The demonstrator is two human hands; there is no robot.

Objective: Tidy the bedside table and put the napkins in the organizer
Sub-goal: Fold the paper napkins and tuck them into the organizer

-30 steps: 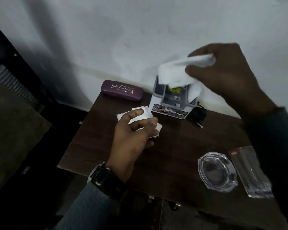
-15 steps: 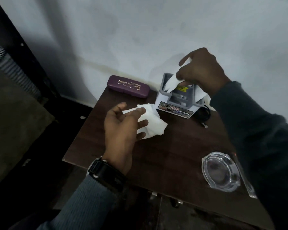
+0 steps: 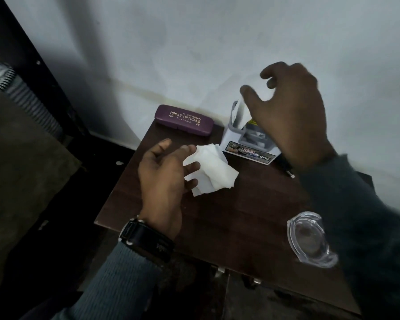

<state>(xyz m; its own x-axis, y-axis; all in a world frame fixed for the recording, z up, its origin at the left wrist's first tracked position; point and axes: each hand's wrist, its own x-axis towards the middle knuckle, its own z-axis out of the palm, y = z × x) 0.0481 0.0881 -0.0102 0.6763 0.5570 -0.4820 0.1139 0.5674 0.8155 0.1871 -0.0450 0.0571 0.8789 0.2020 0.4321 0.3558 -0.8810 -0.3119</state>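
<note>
My left hand (image 3: 162, 179) hovers over the dark wooden bedside table (image 3: 229, 215) and grips a small bunch of white napkins (image 3: 211, 173) by their left edge. The white and grey organizer (image 3: 247, 151) stands at the back of the table against the wall. A white napkin (image 3: 238, 114) sticks up out of its left compartment. My right hand (image 3: 293, 116) is just above the organizer with fingers spread, holding nothing, its thumb close to that napkin. The hand hides the organizer's right side.
A purple spectacle case (image 3: 184, 120) lies at the table's back left corner. A clear glass ashtray (image 3: 310, 239) sits at the front right, partly behind my right sleeve. A black cable end (image 3: 288, 169) lies right of the organizer. Dark bedding is to the left.
My right hand brought a napkin down into the organizer, let it go and opened. My left hand kept its bunch of napkins and shifted slightly.
</note>
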